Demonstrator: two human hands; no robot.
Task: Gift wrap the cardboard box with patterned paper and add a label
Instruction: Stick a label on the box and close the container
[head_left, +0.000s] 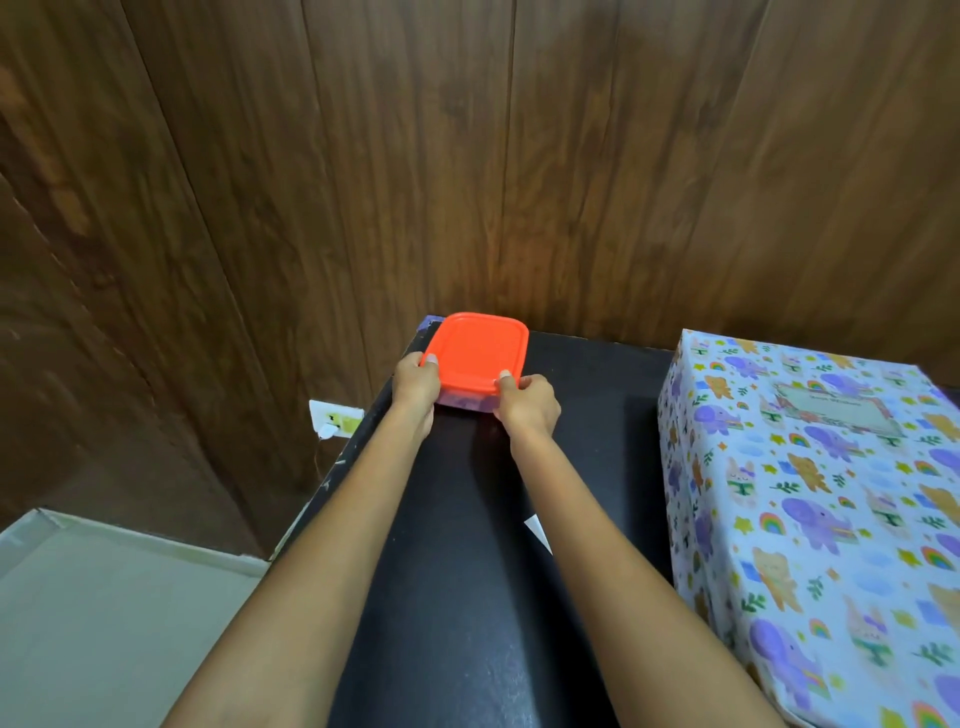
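The lid (478, 351) is smooth orange plastic with a soft shine; the container (465, 404) beneath it is cloudy clear plastic. The table (467, 571) top is black and matt (scuffed pale along its left edge). Smooth printed paper (810, 519) covers the box (722, 525); its label (836, 410) is paper too. The wall (415, 156) is dark grained wood, faintly glossy. The cardboard sheet (104, 597) looks dull.

Wrapped box (810, 519) in animal-print paper; label (836, 413) on top.

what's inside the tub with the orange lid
Something purplish shows through the clear wall of the tub between the left hand and right hand; the orange lid hides the rest.
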